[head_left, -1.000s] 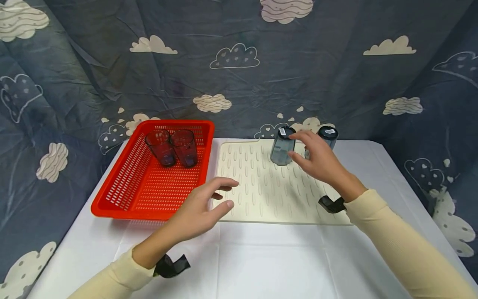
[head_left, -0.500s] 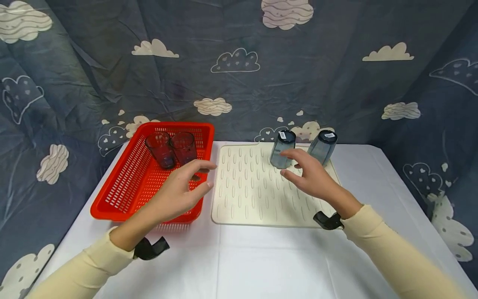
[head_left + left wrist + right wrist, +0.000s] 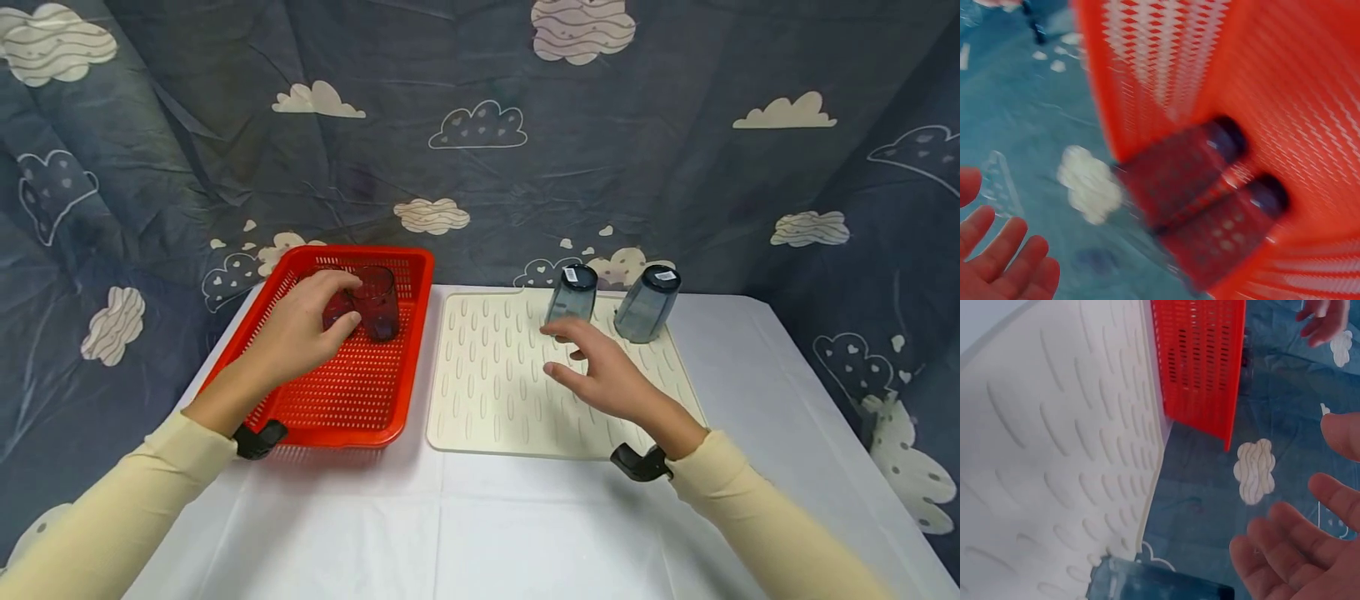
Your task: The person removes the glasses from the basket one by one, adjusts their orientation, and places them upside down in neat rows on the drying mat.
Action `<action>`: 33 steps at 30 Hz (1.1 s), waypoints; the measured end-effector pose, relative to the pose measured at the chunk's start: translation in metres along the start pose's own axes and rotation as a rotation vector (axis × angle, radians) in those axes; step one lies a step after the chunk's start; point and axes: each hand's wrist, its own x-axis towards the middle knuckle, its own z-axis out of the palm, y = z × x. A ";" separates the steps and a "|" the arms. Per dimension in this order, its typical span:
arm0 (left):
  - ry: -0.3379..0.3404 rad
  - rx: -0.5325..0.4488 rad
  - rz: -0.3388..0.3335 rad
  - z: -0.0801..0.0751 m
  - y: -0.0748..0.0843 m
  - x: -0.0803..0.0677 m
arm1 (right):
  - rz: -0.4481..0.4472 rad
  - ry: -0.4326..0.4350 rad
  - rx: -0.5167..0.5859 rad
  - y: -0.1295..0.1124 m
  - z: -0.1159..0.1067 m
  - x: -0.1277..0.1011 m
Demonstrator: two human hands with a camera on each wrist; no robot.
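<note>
Head view: the left hand [image 3: 303, 325] reaches into the red basket [image 3: 408, 265], fingers curling around the nearer of two dark tumblers [image 3: 377, 302], which stand upright and touching at the basket's far end. Whether the grip has closed is unclear. The right hand [image 3: 603, 375] hovers released above the cream draining mat [image 3: 487, 375], before two upturned grey tumblers [image 3: 573, 293].

Left wrist view: blurred; the fingers [image 3: 1004, 262] look spread, apart from both tumblers [image 3: 1210, 200].

Right wrist view: fingers [image 3: 1291, 550] relaxed, holding nothing.

Risk: the tumblers touch, so a sideways lift could topple the neighbour.
</note>
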 end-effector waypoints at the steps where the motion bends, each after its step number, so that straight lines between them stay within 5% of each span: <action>1: -0.002 0.018 -0.012 0.000 -0.006 0.000 | -0.005 0.002 0.005 -0.001 0.001 0.000; 9: -0.034 0.139 -0.093 -0.004 -0.039 0.016 | 0.002 -0.015 0.065 -0.008 0.010 -0.005; 20: -0.188 0.246 -0.220 0.001 -0.060 0.045 | -0.054 -0.002 0.136 -0.020 0.025 -0.009; 33: -0.154 0.152 -0.304 0.010 -0.099 0.032 | -0.106 -0.005 0.224 -0.043 0.048 -0.009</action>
